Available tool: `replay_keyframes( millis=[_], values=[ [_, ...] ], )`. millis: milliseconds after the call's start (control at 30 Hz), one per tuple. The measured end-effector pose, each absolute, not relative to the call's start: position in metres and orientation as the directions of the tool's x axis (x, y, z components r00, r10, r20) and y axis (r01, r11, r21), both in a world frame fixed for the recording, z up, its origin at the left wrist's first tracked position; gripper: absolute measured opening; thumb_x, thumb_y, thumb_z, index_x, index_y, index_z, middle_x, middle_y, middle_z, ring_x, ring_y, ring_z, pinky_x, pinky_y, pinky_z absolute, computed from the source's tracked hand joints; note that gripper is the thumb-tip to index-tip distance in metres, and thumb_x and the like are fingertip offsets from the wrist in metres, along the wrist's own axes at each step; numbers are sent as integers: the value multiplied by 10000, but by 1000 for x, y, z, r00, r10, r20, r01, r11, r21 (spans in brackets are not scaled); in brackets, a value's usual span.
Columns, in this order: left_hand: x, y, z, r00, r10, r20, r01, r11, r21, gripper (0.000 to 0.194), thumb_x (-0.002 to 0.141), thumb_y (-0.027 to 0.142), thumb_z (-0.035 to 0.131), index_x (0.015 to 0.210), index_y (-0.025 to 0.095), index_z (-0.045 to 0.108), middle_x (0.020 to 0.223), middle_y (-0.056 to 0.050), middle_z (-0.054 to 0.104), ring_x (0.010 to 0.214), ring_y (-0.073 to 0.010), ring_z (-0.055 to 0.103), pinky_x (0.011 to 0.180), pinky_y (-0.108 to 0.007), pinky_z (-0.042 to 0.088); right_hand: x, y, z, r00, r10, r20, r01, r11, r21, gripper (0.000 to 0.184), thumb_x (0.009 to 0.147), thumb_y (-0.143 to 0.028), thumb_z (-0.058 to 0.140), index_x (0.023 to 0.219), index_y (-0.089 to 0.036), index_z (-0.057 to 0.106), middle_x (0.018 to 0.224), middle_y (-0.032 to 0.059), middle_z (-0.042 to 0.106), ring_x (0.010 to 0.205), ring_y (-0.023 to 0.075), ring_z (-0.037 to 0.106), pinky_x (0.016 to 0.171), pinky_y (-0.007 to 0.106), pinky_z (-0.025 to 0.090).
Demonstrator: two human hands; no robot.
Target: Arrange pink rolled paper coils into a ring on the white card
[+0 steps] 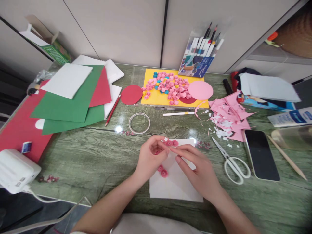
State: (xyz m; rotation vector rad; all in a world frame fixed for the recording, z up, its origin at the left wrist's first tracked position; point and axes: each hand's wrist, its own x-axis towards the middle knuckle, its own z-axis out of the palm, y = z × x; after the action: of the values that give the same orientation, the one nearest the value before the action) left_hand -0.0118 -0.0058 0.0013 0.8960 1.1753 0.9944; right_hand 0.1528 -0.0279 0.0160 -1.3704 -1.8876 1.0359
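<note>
A white sheet (pixel 179 190) lies on the table before me, with pink rolled paper flowers (pixel 164 173) along its left side and top edge. Over its upper left, my left hand (pixel 152 156) is closed in a pinch. At its index fingertip shows a small white square (pixel 166 139); what sits between finger and thumb is too hidden to name. From the right, my right hand (pixel 197 167) reaches in with fingers stretched out and thumb apart. Its fingertips meet those of the left hand, and I see nothing gripped in it.
Many paper flowers (pixel 170 84) are heaped on yellow paper (pixel 149 99) behind. White-handled scissors (pixel 231 164), a phone (pixel 262 156) and pink scraps (pixel 231 112) lie right. A tape ring (pixel 130 125), red pencil (pixel 113 110) and green paper (pixel 65 107) lie left.
</note>
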Motion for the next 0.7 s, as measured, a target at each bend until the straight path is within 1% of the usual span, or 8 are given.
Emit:
replay_keyframes(
  millis=[100,233,367,433,500,567,700],
  values=[
    [-13,-7,0,132,942,-308,-214,331,919,242,684,94,647,898,170,564,627,49,587,590,-75,526,584,-191,395,154,-25,18,-284,953,-105,422,26,-906,282,872,-207,492,1095,-311,630,1011,32,612,944,148,570,801,285,467],
    [-13,-8,-4,183,931,-314,-301,358,884,263,672,121,677,902,185,568,625,55,579,594,-78,526,558,-187,390,157,-21,19,-290,931,-224,256,-150,-955,212,856,-267,538,1015,-316,671,987,29,619,916,154,562,789,286,444],
    [-14,-7,-3,234,916,-327,-347,393,852,275,667,141,691,911,185,571,633,51,578,582,-78,517,530,-189,380,160,-18,14,-338,872,-353,128,-329,-935,182,844,-301,554,963,-281,690,865,17,601,758,124,544,706,265,429],
    [-14,-6,-2,243,907,-344,-352,413,840,286,651,147,704,904,179,573,634,48,577,576,-79,514,522,-192,380,162,-17,11,-360,852,-379,72,-380,-922,188,847,-309,545,952,-258,693,833,19,592,738,124,539,700,270,426],
    [-14,-6,-1,245,902,-355,-350,424,835,294,640,149,713,898,176,574,634,46,579,578,-83,517,526,-198,389,163,-17,9,-363,848,-385,53,-394,-918,200,850,-313,535,951,-240,691,819,23,590,741,130,542,710,281,429],
    [-13,-6,-1,235,908,-347,-342,411,845,283,650,150,710,897,177,575,639,44,586,588,-87,528,543,-206,405,162,-17,9,-346,859,-377,80,-374,-924,204,851,-313,530,956,-237,687,798,23,591,741,135,544,708,287,439],
    [-13,-7,0,203,929,-308,-320,361,876,223,700,175,692,894,177,581,672,29,617,648,-97,565,628,-225,446,160,-18,14,-274,919,-284,167,-245,-955,201,849,-308,534,982,-265,679,857,31,618,783,144,561,715,291,460]
  ],
)
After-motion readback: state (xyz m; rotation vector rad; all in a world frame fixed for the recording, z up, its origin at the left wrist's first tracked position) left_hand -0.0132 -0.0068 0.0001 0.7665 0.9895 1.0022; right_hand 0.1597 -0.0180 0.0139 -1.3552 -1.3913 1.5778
